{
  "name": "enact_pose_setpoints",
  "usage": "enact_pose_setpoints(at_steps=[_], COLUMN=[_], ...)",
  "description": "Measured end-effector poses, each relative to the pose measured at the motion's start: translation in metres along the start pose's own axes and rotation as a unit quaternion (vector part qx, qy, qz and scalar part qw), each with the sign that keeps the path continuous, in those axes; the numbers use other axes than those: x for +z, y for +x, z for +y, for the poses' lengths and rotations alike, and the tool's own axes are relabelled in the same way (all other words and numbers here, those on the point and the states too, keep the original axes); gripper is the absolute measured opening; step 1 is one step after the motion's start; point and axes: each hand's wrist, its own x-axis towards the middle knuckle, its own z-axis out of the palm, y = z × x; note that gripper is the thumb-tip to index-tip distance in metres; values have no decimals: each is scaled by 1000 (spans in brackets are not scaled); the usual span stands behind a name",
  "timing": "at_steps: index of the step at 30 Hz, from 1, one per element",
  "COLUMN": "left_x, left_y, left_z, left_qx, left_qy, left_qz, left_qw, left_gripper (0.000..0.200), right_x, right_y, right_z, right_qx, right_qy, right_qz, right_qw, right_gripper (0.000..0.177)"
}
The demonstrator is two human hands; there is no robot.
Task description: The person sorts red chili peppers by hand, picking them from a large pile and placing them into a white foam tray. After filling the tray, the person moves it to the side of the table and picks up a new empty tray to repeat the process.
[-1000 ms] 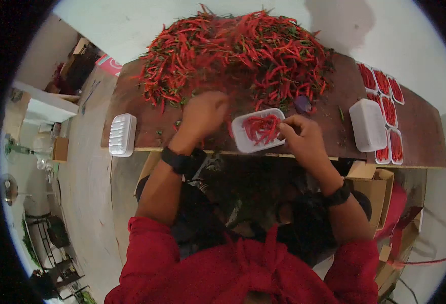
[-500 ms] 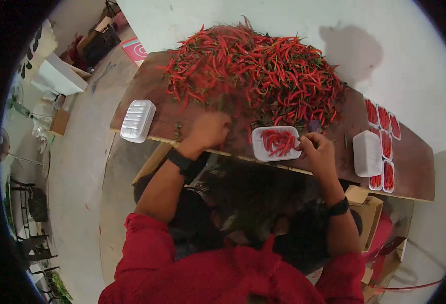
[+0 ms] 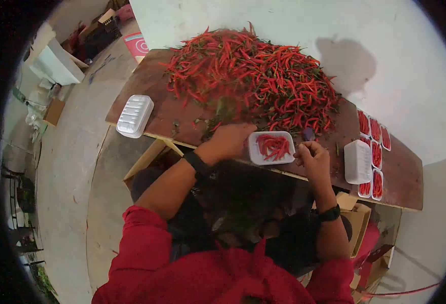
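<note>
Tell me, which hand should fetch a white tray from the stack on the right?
Probably the right hand. It is on the same side as the stack. The left hand is farther, beyond the pepper tray, and would cross the right.

Your left forearm [image 3: 175, 187] slants forward and inward, its hand [image 3: 230, 141] reaching toward your midline with the fingers blurred. Your right forearm [image 3: 329, 215] angles forward and slightly inward, elbow bent, and the right hand [image 3: 313, 156] has its fingers curled, thumb and forefinger drawn together in a pinch.
</note>
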Motion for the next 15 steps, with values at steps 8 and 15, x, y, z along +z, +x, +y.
enact_pose_setpoints(at_steps=[8, 15], left_x=[-15, -45], left_y=[-6, -14], left_z=[-10, -21], left_qx=[-6, -44], left_qy=[64, 193], left_qz=[-66, -26], left_qw=[996, 980], left_gripper=[25, 24], right_x=[-4, 0], right_y=[4, -2], right_z=[1, -7], right_qx=[-6, -4], right_qy=[-28, -20], right_qz=[12, -24], right_qw=[999, 999], right_gripper=[21, 20])
